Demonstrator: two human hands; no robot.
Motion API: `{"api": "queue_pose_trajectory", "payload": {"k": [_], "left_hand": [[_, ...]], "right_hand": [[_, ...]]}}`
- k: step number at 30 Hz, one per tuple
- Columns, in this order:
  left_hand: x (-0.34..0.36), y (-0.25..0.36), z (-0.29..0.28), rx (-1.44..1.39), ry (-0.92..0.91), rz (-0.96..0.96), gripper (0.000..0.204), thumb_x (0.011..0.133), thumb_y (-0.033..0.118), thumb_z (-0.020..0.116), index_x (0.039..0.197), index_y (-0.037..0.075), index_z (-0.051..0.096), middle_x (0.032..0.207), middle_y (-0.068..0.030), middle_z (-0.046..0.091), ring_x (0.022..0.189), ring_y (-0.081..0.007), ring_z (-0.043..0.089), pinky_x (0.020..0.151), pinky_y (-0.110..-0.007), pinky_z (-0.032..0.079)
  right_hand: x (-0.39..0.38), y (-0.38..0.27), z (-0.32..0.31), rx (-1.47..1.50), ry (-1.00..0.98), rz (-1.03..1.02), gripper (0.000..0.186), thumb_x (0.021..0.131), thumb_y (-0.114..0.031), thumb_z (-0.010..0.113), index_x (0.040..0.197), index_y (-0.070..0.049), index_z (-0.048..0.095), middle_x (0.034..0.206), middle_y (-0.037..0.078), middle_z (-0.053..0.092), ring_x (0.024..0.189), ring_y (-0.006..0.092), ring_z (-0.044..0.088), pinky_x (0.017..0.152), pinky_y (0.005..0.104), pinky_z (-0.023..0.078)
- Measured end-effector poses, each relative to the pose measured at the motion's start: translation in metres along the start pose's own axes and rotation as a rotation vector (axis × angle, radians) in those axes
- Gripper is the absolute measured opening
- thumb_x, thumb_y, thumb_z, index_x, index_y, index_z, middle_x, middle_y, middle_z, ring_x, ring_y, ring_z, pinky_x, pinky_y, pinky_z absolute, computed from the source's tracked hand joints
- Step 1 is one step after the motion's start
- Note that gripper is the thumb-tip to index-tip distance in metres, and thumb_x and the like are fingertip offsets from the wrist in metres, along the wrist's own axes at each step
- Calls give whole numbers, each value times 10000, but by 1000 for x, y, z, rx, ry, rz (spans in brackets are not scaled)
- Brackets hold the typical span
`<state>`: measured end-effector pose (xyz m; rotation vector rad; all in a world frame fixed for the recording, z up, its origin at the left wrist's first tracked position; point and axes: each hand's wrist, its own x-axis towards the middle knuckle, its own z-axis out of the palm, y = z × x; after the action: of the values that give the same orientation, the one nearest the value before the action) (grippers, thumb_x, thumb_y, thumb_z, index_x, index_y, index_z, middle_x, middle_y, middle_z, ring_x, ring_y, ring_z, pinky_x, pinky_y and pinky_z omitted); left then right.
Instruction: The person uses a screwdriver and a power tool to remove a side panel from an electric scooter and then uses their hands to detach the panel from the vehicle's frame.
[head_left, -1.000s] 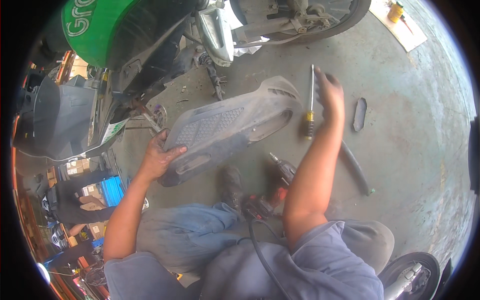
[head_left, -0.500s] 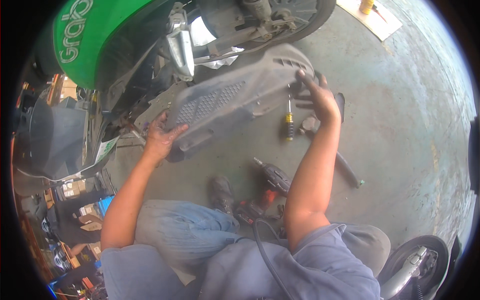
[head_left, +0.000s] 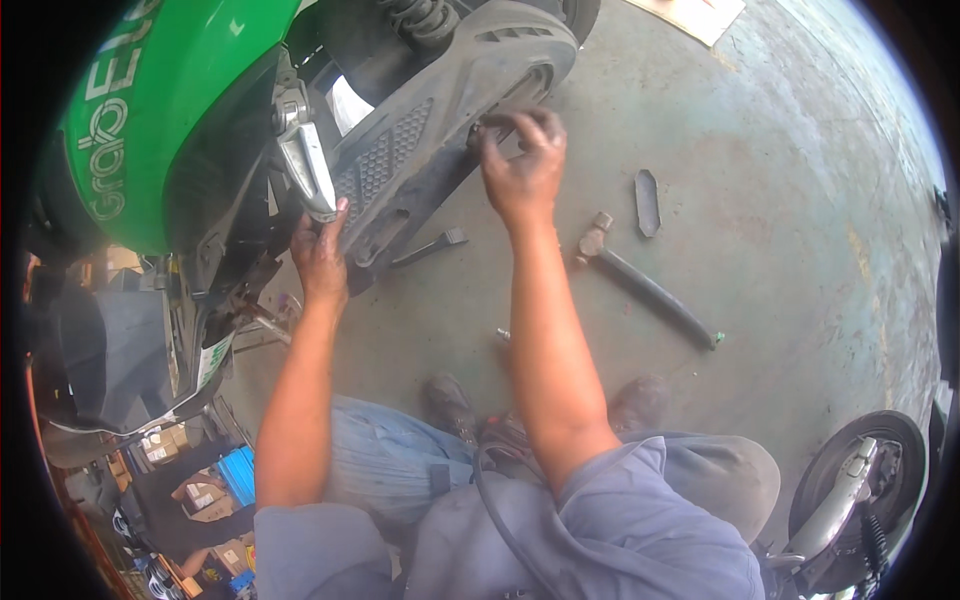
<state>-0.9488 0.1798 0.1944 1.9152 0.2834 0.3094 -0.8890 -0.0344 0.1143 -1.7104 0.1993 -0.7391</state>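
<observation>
A long grey plastic side cover with a honeycomb patch lies tilted against the side of a green motor scooter. My left hand grips its lower left end, just below a silver folding footrest. At the cover's lower edge, nearer its right end, my right hand has bent fingers and a thumb closed on the rim. The right fingertips are partly blurred. Above the cover shows a coil shock absorber. Part of the rear wheel sticks out behind it.
On the floor lie a brush, a hammer and a shallow dark tray-like piece. A power tool's tip shows beside my right forearm. Another wheel stands at lower right; boxes sit at lower left.
The cover has moved up and left, from hanging in front of the scooter to against its side. My right hand has shifted from its far right end to its lower edge.
</observation>
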Motion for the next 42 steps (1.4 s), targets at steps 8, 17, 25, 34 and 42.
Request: {"api": "queue_pose_trajectory", "payload": {"k": [8,17,25,34,42], "left_hand": [[-18,-12,-1,436,46,526,314,671,248,769,768,31,563,709,-83,595,642,-229,588,584,-361,459],[4,-20,1,622,-11,672,432,640,278,806,936,42,597,801,-105,624,747,-323,629,672,-400,499],[33,-26,13,517,95,638,437,544,277,831,735,76,494,706,-87,558,680,-304,585,601,-393,465],[47,-24,15,604,18,653,352,714,147,793,983,25,602,858,-97,655,760,-255,649,711,-341,522],[21,-39,21,641,22,832,340,622,206,750,837,-6,592,829,-175,619,750,-388,617,673,-432,528]], "right_hand": [[-25,14,22,202,69,181,188,718,-4,650,892,63,630,796,159,633,741,282,640,728,328,499],[-23,30,51,460,111,311,129,852,-35,597,929,66,614,835,58,665,755,106,590,689,242,462],[-5,27,52,184,132,257,106,829,-63,607,857,40,610,744,96,634,680,152,597,651,277,475],[9,27,45,117,72,224,83,819,-42,615,817,39,597,721,80,615,625,128,561,622,257,463],[6,43,52,469,105,265,45,853,2,588,829,39,578,772,23,617,713,77,536,679,211,431]]}}
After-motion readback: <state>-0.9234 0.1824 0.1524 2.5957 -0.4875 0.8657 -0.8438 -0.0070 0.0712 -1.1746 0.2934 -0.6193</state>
